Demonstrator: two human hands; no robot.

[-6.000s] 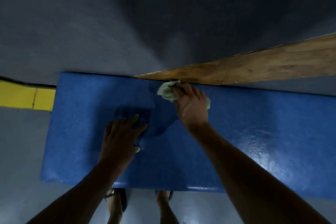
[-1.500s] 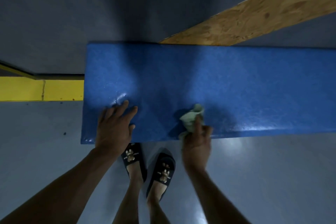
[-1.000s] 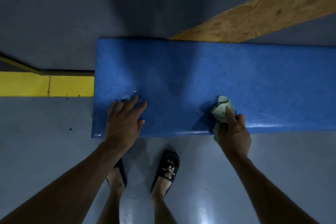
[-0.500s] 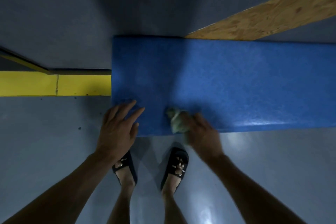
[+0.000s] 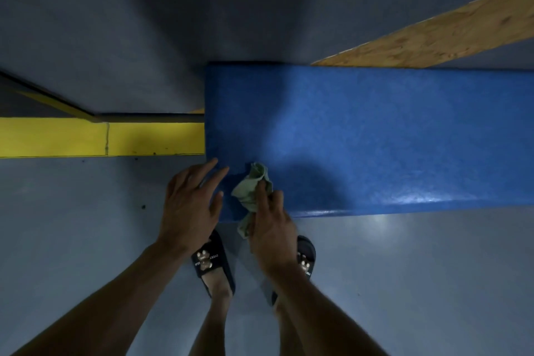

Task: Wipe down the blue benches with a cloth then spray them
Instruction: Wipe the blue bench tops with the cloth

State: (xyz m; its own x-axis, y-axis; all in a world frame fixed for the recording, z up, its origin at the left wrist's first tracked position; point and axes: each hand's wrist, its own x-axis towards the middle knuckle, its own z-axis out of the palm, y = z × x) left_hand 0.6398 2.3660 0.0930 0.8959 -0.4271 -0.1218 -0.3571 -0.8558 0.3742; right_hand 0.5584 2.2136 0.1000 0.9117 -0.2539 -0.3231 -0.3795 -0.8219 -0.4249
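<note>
Yellow edging [image 5: 101,139] runs along the left middle of the frame and ends at the short end of the one blue table [image 5: 375,136], the padded bench that stretches off the right edge. At its near left corner, just below the frame's centre, the left hand [image 5: 187,205] lies with fingers straight and spread, fingertips touching the blue surface. Just to its right, the right hand [image 5: 270,228] pinches a crumpled green cloth [image 5: 251,191] against the table's near edge, part of the cloth hanging over the front lip. Two dark slippers [image 5: 212,266] stand on the grey floor [image 5: 419,283] underneath. A wooden board [image 5: 433,35] slants across the upper right, behind the table.

Count: one table, one cloth, two hands, two slippers, one board. No spray bottle is in view.

Risks, as I judge them: the cloth is bunched small, so each pass probably covers a narrow strip and patches may be missed, especially along the far edge. The loose hanging tail could slip from the pinch and fall to the floor. Dim light makes missed spots hard to notice.
</note>
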